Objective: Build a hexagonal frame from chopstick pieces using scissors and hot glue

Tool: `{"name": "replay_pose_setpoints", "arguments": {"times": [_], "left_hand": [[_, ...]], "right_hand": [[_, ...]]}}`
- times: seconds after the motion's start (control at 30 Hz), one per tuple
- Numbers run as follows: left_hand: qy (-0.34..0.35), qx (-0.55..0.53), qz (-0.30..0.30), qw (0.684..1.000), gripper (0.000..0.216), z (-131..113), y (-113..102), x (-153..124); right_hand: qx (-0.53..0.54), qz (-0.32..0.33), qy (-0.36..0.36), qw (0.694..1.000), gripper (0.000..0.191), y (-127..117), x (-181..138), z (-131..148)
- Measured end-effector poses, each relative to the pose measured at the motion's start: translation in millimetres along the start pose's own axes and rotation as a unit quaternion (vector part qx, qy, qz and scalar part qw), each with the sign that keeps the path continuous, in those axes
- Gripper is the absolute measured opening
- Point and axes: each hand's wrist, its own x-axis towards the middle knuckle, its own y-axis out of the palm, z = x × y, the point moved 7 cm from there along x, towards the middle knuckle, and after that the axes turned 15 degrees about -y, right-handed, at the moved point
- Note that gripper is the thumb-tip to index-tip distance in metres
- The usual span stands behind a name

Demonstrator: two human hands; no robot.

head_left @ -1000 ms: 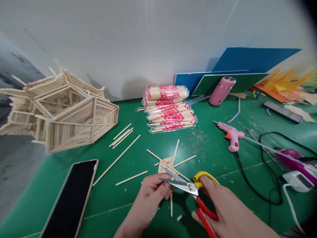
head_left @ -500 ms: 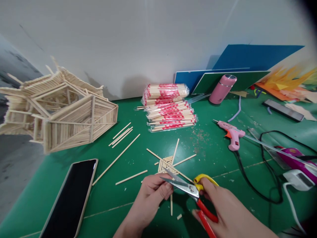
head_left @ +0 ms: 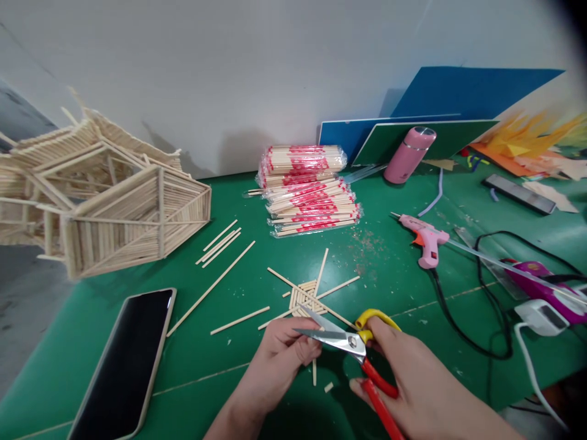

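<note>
My right hand (head_left: pixel 413 379) grips scissors (head_left: pixel 348 342) with one yellow and one red handle; the blades are slightly apart and point left. My left hand (head_left: pixel 279 354) is closed in a pinch around a thin wooden stick (head_left: pixel 314 371), which hangs down below the blades. Just beyond the blades lies a small flat panel of glued sticks (head_left: pixel 305 299) with loose sticks crossing it. A short cut-off piece (head_left: pixel 328 387) lies on the green table (head_left: pixel 389 275) below the scissors.
A large stick-built model (head_left: pixel 105 195) stands at the left. A black phone (head_left: pixel 123 360) lies front left. Wrapped stick bundles (head_left: pixel 307 189) are stacked at the back. A pink glue gun (head_left: pixel 426 238), its cable, a pink bottle (head_left: pixel 408 156) and coloured boards lie right.
The view has shifted slightly, so everything sits a little lower left. Both hands keep their hold; the scissors stay at the stick with blades slightly apart.
</note>
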Motion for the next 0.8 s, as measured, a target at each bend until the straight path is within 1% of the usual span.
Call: {"name": "replay_pose_setpoints", "arguments": {"times": [0.13, 0.2, 0.27, 0.37, 0.47, 0.53, 0.6, 0.8], "left_hand": [[0.01, 0.05, -0.006, 0.999, 0.019, 0, -2, 1], [0.036, 0.079, -0.033, 0.996, 0.018, -4, -2, 1], [0.064, 0.109, -0.078, 0.989, 0.016, -10, -3, -1], [0.106, 0.174, -0.146, 0.968, 0.014, -22, -3, -6], [0.156, 0.265, -0.18, 0.934, 0.019, -33, 1, -13], [0.179, 0.305, -0.183, 0.917, 0.022, -37, 4, -16], [0.19, 0.322, -0.173, 0.911, 0.023, -39, 6, -17], [0.18, 0.339, -0.123, 0.915, 0.026, -41, 13, -17]], "right_hand": [[-0.027, -0.017, -0.006, 0.999, 0.022, 1, -1, -3], [-0.035, -0.021, 0.002, 0.999, 0.023, 2, 0, -4], [-0.045, -0.023, 0.021, 0.998, 0.028, 1, 2, -5], [-0.062, -0.026, 0.038, 0.997, 0.033, 0, 6, -5], [-0.07, -0.029, 0.024, 0.997, 0.035, 0, 7, -3], [-0.075, -0.026, 0.015, 0.997, 0.036, 0, 6, -2], [-0.079, -0.026, 0.007, 0.997, 0.036, -2, 5, -1], [-0.072, -0.03, -0.015, 0.997, 0.036, -9, 5, 0]]}}
